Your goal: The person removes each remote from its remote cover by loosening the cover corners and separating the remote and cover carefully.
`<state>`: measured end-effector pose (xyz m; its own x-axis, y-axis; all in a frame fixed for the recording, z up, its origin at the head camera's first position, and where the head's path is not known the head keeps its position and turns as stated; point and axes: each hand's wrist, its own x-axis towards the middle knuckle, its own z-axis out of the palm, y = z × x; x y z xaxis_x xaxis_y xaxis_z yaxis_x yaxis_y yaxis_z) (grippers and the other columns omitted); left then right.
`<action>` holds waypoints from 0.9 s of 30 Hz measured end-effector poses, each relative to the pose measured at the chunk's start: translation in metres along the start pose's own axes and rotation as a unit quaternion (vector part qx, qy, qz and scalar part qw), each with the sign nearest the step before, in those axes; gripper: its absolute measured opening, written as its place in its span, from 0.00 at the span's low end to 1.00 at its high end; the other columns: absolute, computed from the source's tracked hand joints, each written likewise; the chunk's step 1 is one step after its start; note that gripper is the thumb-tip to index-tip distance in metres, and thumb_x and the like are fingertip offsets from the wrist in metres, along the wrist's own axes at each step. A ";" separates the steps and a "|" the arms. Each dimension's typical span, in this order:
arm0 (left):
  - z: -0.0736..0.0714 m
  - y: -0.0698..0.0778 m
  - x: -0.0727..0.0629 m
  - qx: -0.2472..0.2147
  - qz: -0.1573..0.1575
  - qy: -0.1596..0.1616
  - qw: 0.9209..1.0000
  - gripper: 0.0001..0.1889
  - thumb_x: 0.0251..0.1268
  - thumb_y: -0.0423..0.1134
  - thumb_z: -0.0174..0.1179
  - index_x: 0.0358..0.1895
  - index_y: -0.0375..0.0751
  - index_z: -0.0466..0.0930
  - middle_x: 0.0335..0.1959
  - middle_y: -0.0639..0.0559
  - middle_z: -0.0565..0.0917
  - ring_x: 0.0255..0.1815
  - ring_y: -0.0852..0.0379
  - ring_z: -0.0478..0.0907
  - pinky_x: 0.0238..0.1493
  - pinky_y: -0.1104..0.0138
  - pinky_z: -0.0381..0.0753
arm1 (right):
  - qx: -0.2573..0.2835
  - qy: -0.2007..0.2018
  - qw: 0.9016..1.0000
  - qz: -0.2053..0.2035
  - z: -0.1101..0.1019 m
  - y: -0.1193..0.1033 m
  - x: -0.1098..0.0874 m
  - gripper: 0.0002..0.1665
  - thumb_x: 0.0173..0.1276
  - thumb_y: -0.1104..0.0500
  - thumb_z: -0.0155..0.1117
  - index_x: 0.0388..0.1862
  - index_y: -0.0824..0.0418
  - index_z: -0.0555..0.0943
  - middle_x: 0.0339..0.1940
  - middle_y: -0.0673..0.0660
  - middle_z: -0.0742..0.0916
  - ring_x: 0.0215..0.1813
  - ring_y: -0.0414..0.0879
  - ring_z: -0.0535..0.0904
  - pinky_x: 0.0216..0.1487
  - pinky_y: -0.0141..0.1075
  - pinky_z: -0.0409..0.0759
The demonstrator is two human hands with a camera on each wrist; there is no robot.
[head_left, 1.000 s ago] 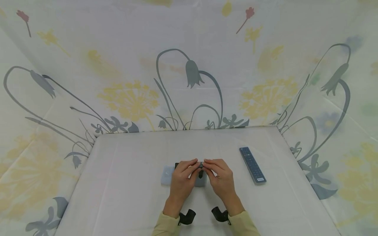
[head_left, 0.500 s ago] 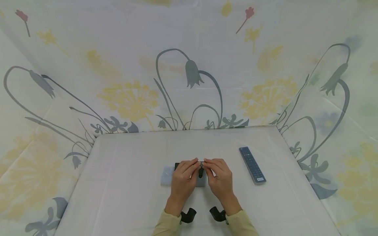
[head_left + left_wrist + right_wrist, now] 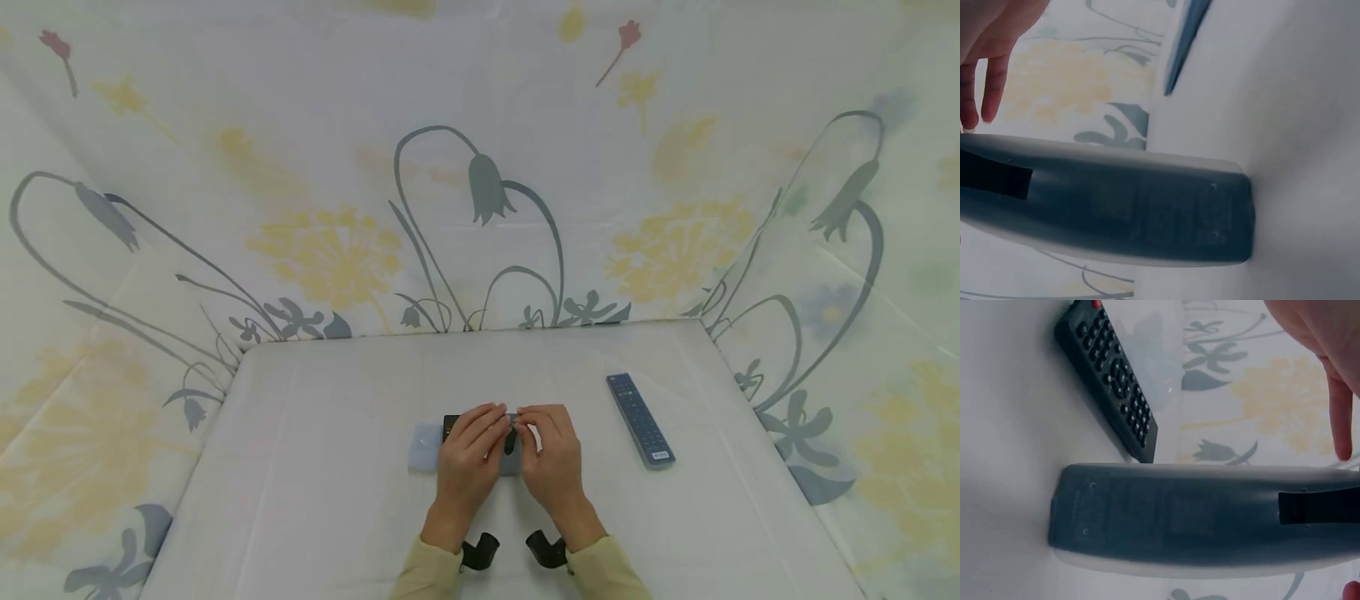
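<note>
A dark blue-grey remote control [image 3: 510, 464] stands on end on the table, its back with a black recess facing me. A pale translucent cover edges it in both wrist views, as along the remote control [image 3: 1147, 206] in the left one. My left hand [image 3: 467, 467] and right hand [image 3: 553, 467] meet at its upper end, thumbs and fingertips pinching there from either side. The fingertips lie mostly outside the wrist views; the upper end of the remote control [image 3: 1210, 519] runs out of the right wrist view.
A black remote control [image 3: 1110, 381] with a red button lies left of my left hand, partly hidden in the head view. Beside it is a pale blue clear plastic packet [image 3: 424, 447]. A blue remote control [image 3: 641, 421] lies to the right. Flower-patterned cloth [image 3: 480, 83] surrounds the table.
My right hand and forearm have shifted slightly left, and the left hand slightly right, bringing the wrists closer together. The standing remote control stays in place.
</note>
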<state>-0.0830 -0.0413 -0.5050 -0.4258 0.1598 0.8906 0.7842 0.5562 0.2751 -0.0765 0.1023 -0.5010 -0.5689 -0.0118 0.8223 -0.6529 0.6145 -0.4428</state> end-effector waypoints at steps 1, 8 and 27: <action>0.001 0.001 0.000 0.000 0.003 0.004 1.000 0.07 0.70 0.32 0.62 0.43 0.32 0.88 0.46 0.44 0.87 0.49 0.49 0.83 0.50 0.63 0.81 | -0.004 -0.001 1.000 0.001 0.001 -0.001 0.000 0.02 0.68 0.66 0.64 0.35 0.66 0.81 0.39 0.59 0.84 0.42 0.53 0.79 0.41 0.39 0.78; 0.005 0.004 0.001 -0.017 -0.014 0.024 0.999 0.08 0.73 0.32 0.57 0.40 0.33 0.86 0.44 0.45 0.87 0.47 0.49 0.83 0.50 0.63 0.81 | -0.017 -0.023 0.999 0.034 0.001 -0.006 0.002 0.07 0.73 0.63 0.60 0.37 0.66 0.80 0.37 0.58 0.81 0.41 0.51 0.76 0.39 0.40 0.76; 0.013 0.010 0.007 -0.044 -0.144 0.035 0.988 0.03 0.66 0.26 0.61 0.38 0.37 0.80 0.37 0.47 0.83 0.36 0.52 0.80 0.36 0.66 0.83 | 0.049 -0.016 0.995 0.085 -0.004 -0.007 0.000 0.17 0.52 0.69 0.78 0.42 0.66 0.86 0.41 0.57 0.87 0.43 0.52 0.80 0.47 0.27 0.75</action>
<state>-0.0836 -0.0241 -0.5002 -0.6070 -0.0531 0.7930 0.6724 0.4975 0.5480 -0.0694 0.1011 -0.4963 -0.6902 0.0592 0.7212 -0.5902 0.5306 -0.6084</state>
